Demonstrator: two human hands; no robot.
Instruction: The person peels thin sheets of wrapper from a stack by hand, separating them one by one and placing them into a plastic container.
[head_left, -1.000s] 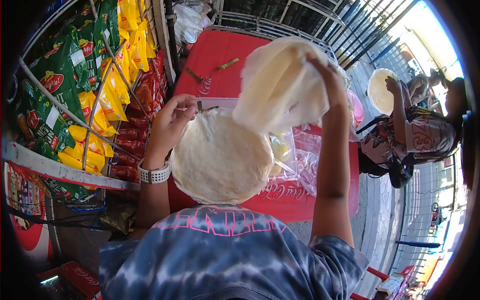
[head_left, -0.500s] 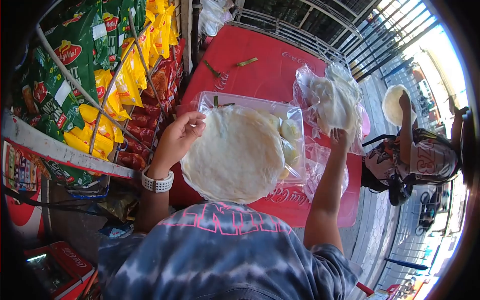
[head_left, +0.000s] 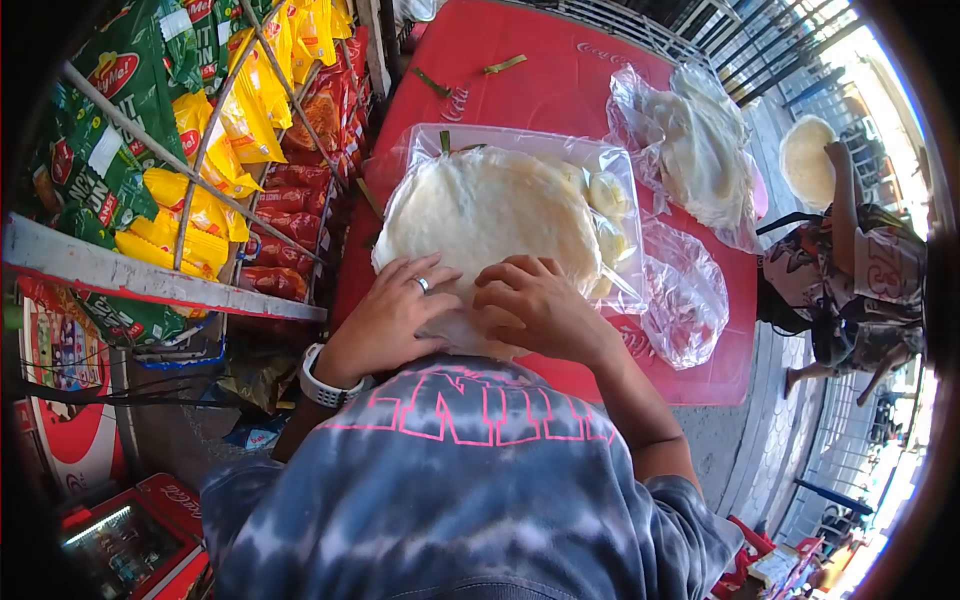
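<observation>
A thin, round, pale dough wrapper (head_left: 490, 205) lies over a clear plastic box (head_left: 632, 290), its near edge by my shirt. My left hand (head_left: 395, 310), with a ring and a white watch, rests on the wrapper's near left part, fingers slightly spread. On the near right part lies my right hand (head_left: 540, 305), fingers bent but apart. Neither hand visibly pinches the wrapper, though its edge under them is partly hidden. Several pale oval pieces (head_left: 608, 195) show inside the box at the wrapper's right. A green strip (head_left: 445, 142) pokes out at the far left edge.
Stacked pale wrappers (head_left: 695, 145) in plastic and a crumpled clear bag (head_left: 685, 300) lie right on the red table (head_left: 545, 95). Green strips (head_left: 505, 64) lie at its far side. Snack packs (head_left: 245, 105) hang behind a metal rack at left. Another person (head_left: 850, 250) holds a round wrapper beyond the table.
My right hand has come from the stacked wrappers onto the wrapper on the box. My left hand has moved from its upper left edge to its near part. The other person has shifted slightly.
</observation>
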